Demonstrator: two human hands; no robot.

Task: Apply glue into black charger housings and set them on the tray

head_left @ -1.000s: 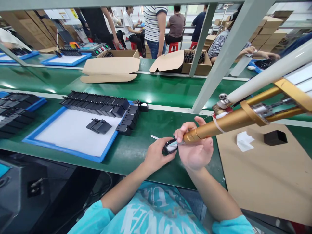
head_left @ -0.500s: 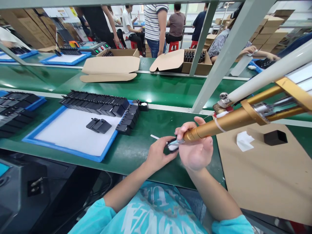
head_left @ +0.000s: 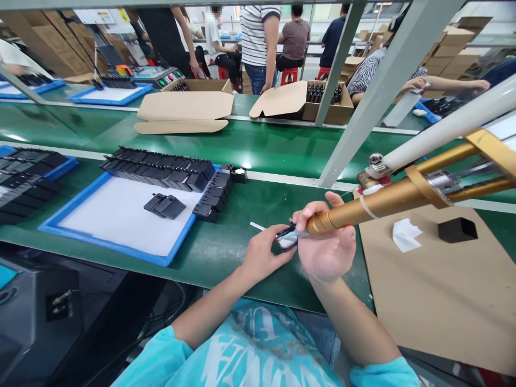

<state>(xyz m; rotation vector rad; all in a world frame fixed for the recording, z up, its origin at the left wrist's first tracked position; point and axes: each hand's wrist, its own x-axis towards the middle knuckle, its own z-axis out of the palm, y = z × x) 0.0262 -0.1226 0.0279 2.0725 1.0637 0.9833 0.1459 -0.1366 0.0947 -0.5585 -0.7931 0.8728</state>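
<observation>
In my left hand [head_left: 266,251] is a small black casing [head_left: 281,244] with a pale inner face, pinched at the edge of the work surface. My right hand [head_left: 325,247] curls palm-up around the lower end of a gold tubular tool [head_left: 346,214]. The tool's pale tapered nozzle [head_left: 301,233] points into the casing; whether it touches is hard to make out. A thin white strip [head_left: 257,226] lies just beyond my left hand. On my left, a blue-rimmed tray [head_left: 113,253] bears rows of black casings [head_left: 161,167] and one separate black casing [head_left: 165,206].
A cardboard sheet [head_left: 439,301] at right carries a white paper scrap [head_left: 406,235] and a black box [head_left: 458,230]. A white tube [head_left: 447,126] and a slanted metal post [head_left: 374,102] cross the right side. Beyond the green belt [head_left: 274,145] are open cartons [head_left: 328,107] and other people.
My hands, the casing and the tool hold nearly the same place, with a slight shift in the view. Across the belt, a co-worker's hand at right has moved farther right.
</observation>
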